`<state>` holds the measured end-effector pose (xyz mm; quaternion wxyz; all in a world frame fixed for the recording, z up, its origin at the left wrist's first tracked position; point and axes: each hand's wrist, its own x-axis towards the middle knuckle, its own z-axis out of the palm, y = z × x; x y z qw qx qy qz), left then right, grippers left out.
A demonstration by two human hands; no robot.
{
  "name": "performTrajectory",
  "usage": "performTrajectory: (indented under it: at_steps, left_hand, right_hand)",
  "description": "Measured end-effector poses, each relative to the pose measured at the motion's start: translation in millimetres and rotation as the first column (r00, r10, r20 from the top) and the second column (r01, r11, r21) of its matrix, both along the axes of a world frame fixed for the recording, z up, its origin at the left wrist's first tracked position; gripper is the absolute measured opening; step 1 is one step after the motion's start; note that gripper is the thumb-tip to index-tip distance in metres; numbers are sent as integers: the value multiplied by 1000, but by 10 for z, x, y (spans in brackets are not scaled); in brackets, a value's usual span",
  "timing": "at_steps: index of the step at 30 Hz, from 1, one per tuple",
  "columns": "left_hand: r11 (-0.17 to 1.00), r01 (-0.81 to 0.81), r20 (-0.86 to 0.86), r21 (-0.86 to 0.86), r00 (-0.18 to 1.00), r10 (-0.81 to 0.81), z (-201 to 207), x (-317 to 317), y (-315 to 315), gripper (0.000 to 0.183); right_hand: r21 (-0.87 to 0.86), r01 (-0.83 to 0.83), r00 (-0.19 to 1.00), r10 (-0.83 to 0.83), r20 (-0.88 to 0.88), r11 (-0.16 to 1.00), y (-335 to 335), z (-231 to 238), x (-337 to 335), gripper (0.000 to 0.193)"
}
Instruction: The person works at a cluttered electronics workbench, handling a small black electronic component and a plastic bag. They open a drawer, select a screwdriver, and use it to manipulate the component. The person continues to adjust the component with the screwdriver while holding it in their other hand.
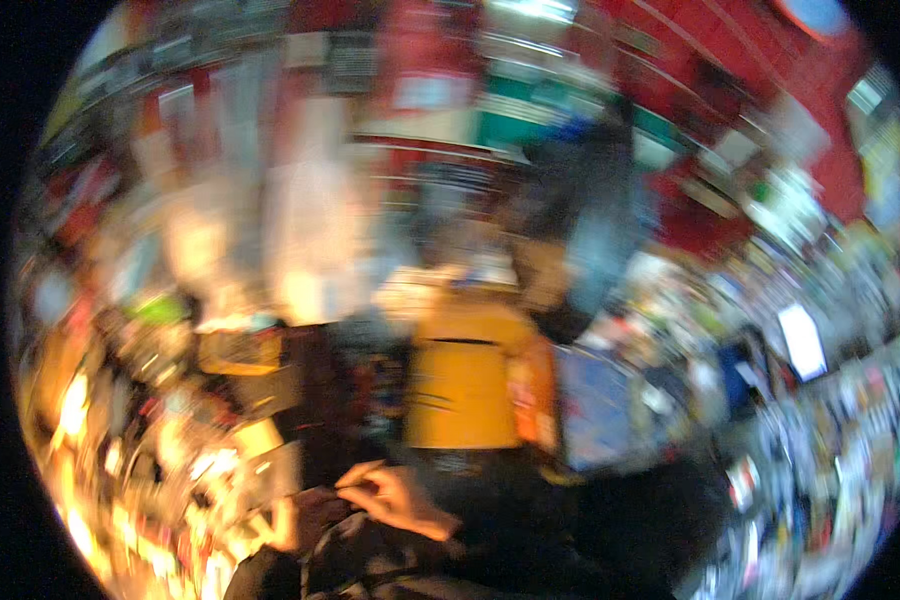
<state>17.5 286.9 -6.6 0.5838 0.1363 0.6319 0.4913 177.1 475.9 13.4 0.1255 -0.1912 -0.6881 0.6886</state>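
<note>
The whole view is smeared by motion. My right hand (395, 498) is low in the middle, coming out of a dark sleeve, its thumb and fingers bent together in a pinch. Whatever is between those fingertips is too blurred to make out. Just left of it lies a dark brownish, soft-looking thing (320, 508), close to the fingertips. A skin-coloured patch beside that thing seems to be my left hand (285, 515); its fingers do not show clearly. Ahead of my hands stands a yellow box-like thing (465, 395) with a dark slit near its top.
An orange thing (536, 390) and a blue panel (592, 405) adjoin the yellow one. Crowded small goods spread on both sides, brightly lit at left. A bright white rectangle (802, 341) shows at right. Beyond, a blurred person in dark clothing (575, 190) appears before red and green shapes.
</note>
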Motion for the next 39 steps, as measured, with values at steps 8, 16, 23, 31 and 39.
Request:
performTrajectory:
  at_steps: [8,16,23,31,39]
  left_hand:
    - [992,-107,-665,69,736,126,209,380,-933,28]
    - [800,-578,-682,163,519,514,104,651,-1387,21]
    - [550,-817,-568,171,374,733,90,350,-1230,18]
    - [350,-929,-660,118,190,727,158,255,-1073,18]
    - [214,-973,-659,81,109,744,256,369,-1114,20]
  right_hand:
    - [-33,-383,890,378,253,923,-368,292,-526,18]
    - [19,-738,652,706,276,674,-804,404,-1429,15]
    - [41,-893,443,859,257,448,-836,247,-2361,13]
    - [-160,-949,219,934,282,270,-1057,74,-3036,11]
    - [-132,-990,16,971,240,49,-1383,125,-3276,17]
